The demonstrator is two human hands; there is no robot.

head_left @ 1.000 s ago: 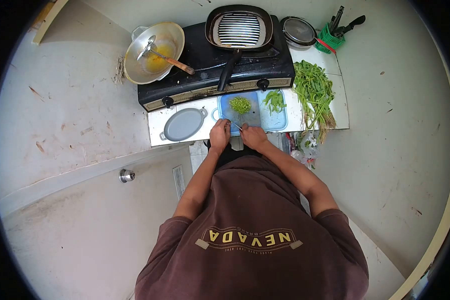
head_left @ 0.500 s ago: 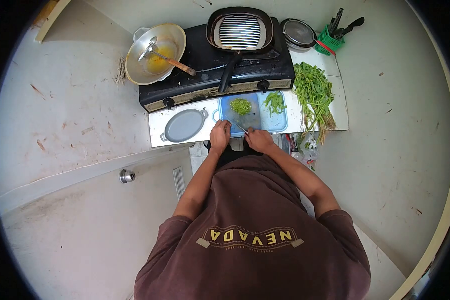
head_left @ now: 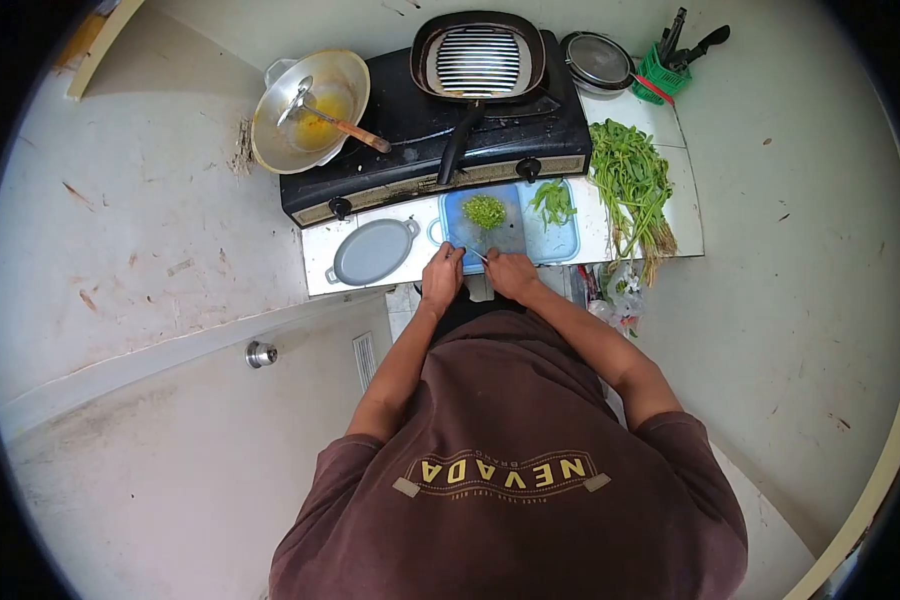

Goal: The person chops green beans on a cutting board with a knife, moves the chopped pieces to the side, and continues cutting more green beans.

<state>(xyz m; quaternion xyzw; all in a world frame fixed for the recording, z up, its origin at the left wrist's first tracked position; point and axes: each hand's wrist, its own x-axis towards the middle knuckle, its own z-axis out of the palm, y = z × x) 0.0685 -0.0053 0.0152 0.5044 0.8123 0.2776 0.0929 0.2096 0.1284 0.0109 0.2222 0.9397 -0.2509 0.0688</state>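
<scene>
My right hand point(head_left: 511, 274) is closed round a small knife point(head_left: 477, 255), its blade pointing left toward my other hand. My left hand point(head_left: 443, 275) is pinched at the near left edge of the blue cutting board point(head_left: 454, 234); whatever sits between its fingertips is too small to make out. Finely chopped greens point(head_left: 484, 211) lie in a heap on the board, just beyond the knife. To their right, some loose green leaves point(head_left: 552, 202) rest on the board's lighter part.
A black stove point(head_left: 410, 150) stands behind the board, bearing a pan with a ladle point(head_left: 300, 100) and a grill pan point(head_left: 478, 60). A grey oval plate point(head_left: 373, 252) lies at left. Leafy greens point(head_left: 632, 185) and a green knife basket point(head_left: 660, 78) are at right.
My right hand has shifted slightly left with the knife, bringing the blade nearer my left hand. The left hand stays at the board's edge. The whole view has moved a little.
</scene>
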